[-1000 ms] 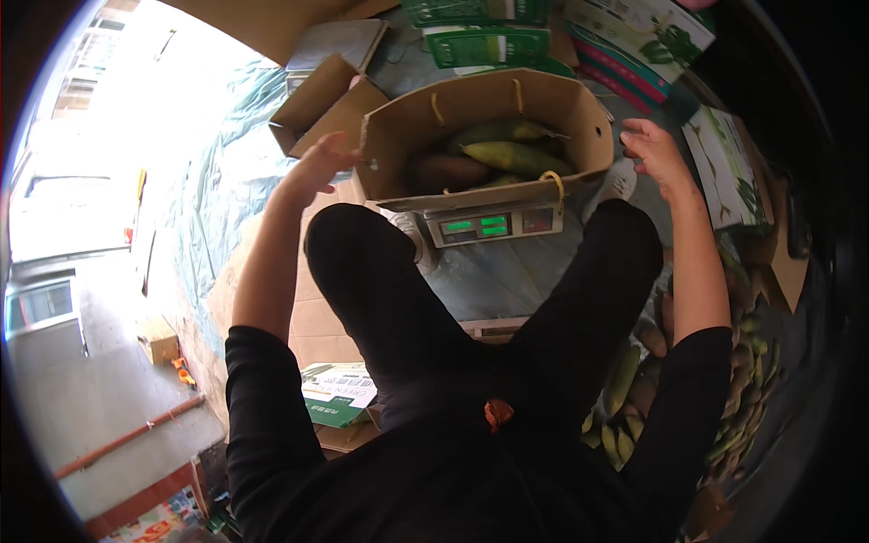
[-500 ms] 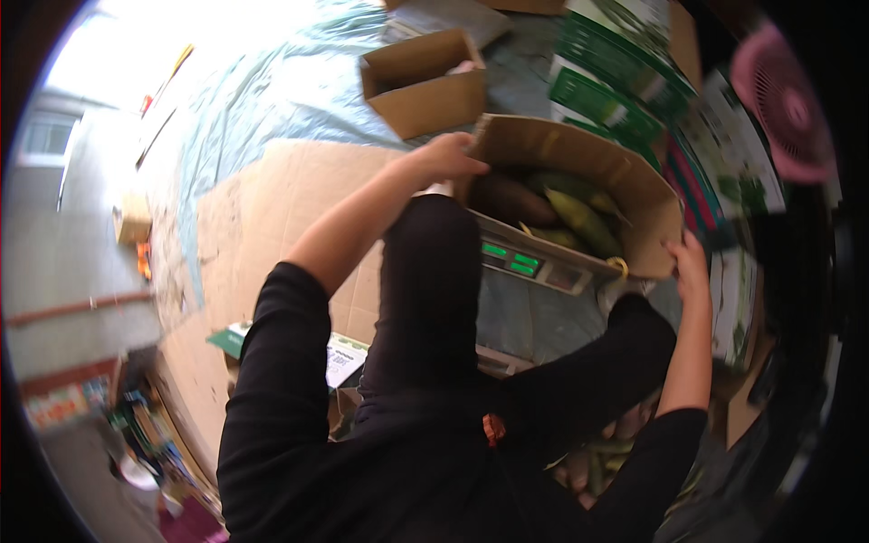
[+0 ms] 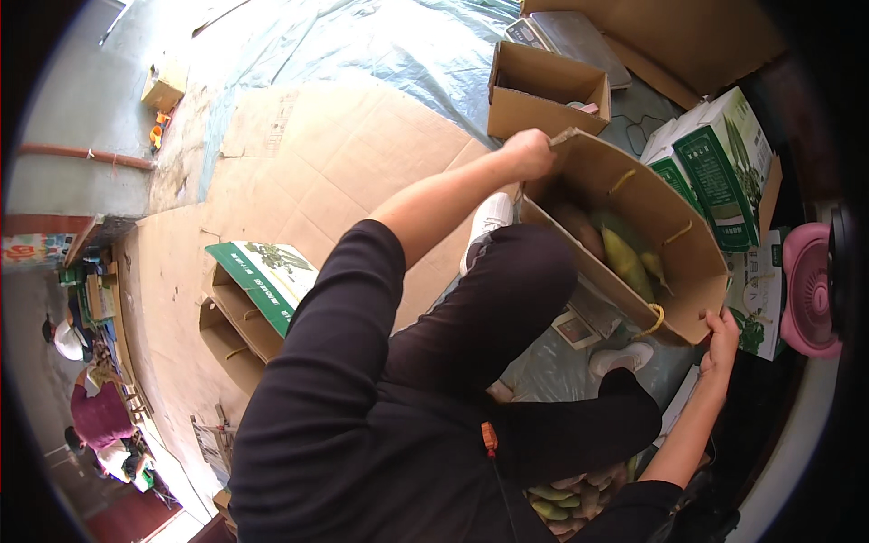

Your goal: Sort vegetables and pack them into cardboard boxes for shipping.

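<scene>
An open cardboard box (image 3: 650,206) with yellow rope handles is held between my hands, tilted, its open top facing me. Long green and brownish vegetables (image 3: 625,261) lie inside; their exact kind is unclear. My left hand (image 3: 529,154) is closed around the rim at the far left corner. At the opposite, right end, my right hand (image 3: 720,344) grips the near corner. Part of a scale (image 3: 579,324) shows below the box's near wall, most of it hidden.
A smaller open carton (image 3: 543,113) stands behind the box. Green-and-white printed cartons (image 3: 720,172) and a pink fan (image 3: 808,290) are at right. Another open carton (image 3: 244,321) sits left on flattened cardboard (image 3: 335,172). More vegetables (image 3: 561,502) lie by my leg. People are far left.
The box, with both hands on it, has turned clockwise and moved right in view, apparently off the scale. The scale's green display no longer shows. My view has turned.
</scene>
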